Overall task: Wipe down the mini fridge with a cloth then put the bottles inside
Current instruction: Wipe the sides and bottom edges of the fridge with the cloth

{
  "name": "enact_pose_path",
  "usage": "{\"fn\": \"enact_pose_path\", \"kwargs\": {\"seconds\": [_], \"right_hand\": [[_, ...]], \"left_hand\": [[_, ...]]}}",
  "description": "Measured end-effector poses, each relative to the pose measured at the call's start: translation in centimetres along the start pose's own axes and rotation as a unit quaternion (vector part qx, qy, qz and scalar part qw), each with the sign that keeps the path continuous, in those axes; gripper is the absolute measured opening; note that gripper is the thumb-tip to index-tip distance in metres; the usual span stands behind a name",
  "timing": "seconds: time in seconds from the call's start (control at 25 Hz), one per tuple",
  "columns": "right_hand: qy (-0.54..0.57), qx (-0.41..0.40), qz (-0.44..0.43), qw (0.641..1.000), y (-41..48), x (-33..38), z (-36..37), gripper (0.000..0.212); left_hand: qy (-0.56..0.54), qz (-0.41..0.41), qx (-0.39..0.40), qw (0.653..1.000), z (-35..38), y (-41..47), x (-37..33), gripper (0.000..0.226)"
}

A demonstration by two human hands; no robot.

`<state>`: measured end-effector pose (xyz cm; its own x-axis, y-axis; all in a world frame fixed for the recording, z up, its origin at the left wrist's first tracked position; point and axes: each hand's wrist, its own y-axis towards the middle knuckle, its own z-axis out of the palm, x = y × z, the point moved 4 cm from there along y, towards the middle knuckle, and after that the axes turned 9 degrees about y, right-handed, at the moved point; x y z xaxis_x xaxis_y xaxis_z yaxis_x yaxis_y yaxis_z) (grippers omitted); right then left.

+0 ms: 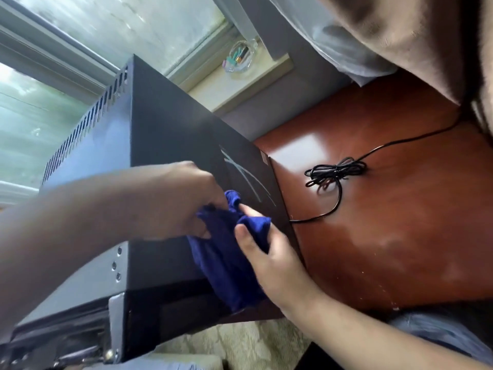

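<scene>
A black mini fridge point(165, 134) stands on a reddish wooden table point(400, 236), with a vented panel facing the window and pale wipe streaks on its right side. A dark blue cloth point(226, 263) hangs bunched against that right side. My left hand point(173, 201) reaches over the fridge and pinches the cloth's upper folds. My right hand point(266, 252) comes from below and grips the cloth's right edge with thumb and fingers. No bottles are in view.
A coiled black power cord point(333, 172) lies on the table right of the fridge and runs off toward the upper right. A glass dish point(240, 57) of small items sits on the windowsill behind. Beige fabric point(413, 36) hangs at the top right.
</scene>
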<state>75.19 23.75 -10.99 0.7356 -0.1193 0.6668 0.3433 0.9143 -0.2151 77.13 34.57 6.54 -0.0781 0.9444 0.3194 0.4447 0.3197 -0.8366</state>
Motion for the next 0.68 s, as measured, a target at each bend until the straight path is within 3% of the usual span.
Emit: {"fn": "enact_pose_path", "kwargs": {"seconds": [0.16, 0.36, 0.68], "right_hand": [[-0.051, 0.055, 0.027, 0.997, 1.4, 1.1, 0.0, 0.086], [-0.075, -0.005, 0.012, 0.997, 11.0, 2.2, -0.8, 0.068], [-0.003, 0.014, 0.044, 0.999, 27.4, 2.9, -2.3, 0.053]], "left_hand": [[-0.027, -0.001, -0.022, 0.999, -1.2, 2.0, 2.3, 0.031], [0.042, -0.046, -0.037, 0.997, -2.5, 6.7, 6.5, 0.023], [0.066, -0.168, 0.004, 0.984, -5.7, 16.3, 15.1, 0.028]]}}
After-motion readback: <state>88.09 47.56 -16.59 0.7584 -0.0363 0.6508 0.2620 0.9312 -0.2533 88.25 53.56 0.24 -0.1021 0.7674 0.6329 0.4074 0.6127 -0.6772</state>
